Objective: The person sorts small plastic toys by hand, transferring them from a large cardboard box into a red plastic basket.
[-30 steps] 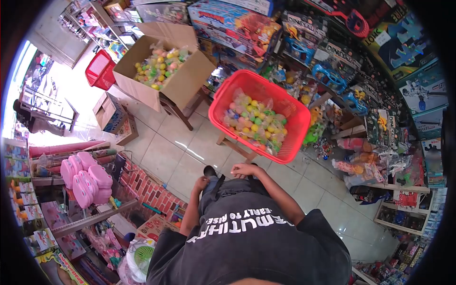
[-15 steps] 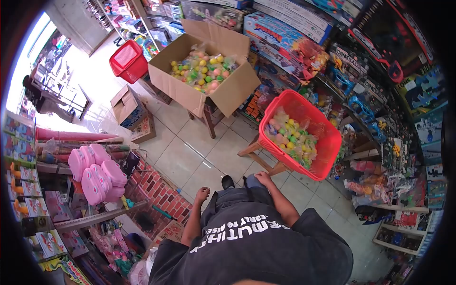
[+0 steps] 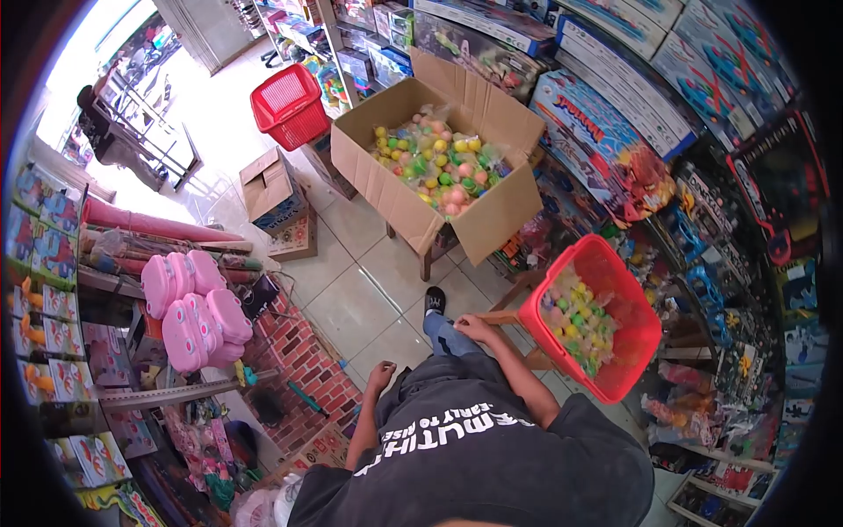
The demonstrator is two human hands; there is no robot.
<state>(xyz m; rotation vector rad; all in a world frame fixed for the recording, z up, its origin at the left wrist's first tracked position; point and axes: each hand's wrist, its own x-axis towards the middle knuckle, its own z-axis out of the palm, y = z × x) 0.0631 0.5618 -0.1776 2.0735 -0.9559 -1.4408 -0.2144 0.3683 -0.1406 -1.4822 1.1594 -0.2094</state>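
Observation:
My left hand (image 3: 381, 376) hangs beside my left hip with its fingers loosely curled in and nothing visible in them. In front of my right thigh is my right hand (image 3: 474, 328), fingers loosely extended and holding nothing I can see. To its right stands a red plastic basket (image 3: 543, 327) on a wooden stool, apart from the hand. Bagged colourful balls (image 3: 580, 321) lie inside it. Ahead, an open cardboard box (image 3: 386, 195) on a wooden support holds many more bagged balls (image 3: 443, 167) in yellow, green, orange and pink.
Another red basket (image 3: 285, 101) and a smaller carton (image 3: 274, 189) stand ahead to the left. Pink cases (image 3: 198, 316) hang by the left shelf. Boxed toys (image 3: 606, 140) line the right side. A person (image 3: 110, 132) is near the bright doorway. Tiled floor (image 3: 351, 285) runs ahead.
The view has shifted, and the box and baskets now appear farther right and lower. One foot has come forward. My right hand has moved slightly left in view.

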